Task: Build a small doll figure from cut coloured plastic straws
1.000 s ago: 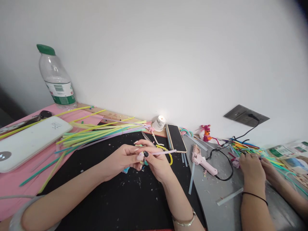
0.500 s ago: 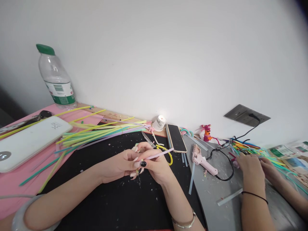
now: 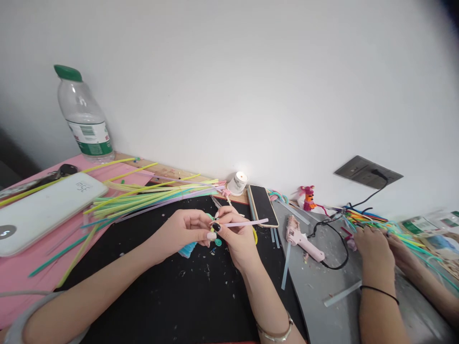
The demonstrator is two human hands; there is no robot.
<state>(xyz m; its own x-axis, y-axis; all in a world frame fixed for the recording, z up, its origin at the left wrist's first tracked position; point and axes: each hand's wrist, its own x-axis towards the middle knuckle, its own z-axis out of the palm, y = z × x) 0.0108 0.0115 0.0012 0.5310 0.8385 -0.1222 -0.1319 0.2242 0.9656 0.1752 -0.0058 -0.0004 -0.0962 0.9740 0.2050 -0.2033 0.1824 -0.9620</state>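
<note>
Both my hands meet over a black mat. My right hand pinches a pale pink straw that sticks out to the right. My left hand is closed round a small piece made of straws, with a light blue part showing under the fingers and teal and green bits by the fingertips. A pile of long yellow, green and lilac straws lies just beyond my left hand.
A plastic bottle and a white power bank stand on the pink surface at left. A lit candle, a phone, yellow-handled scissors and a pink glue gun lie behind. Another person's hands work among coloured straws at right.
Both my hands have lifted slightly and turned the piece. The pink straw has swung from slanting up to nearly level, and the light blue part shows again under my left hand.
</note>
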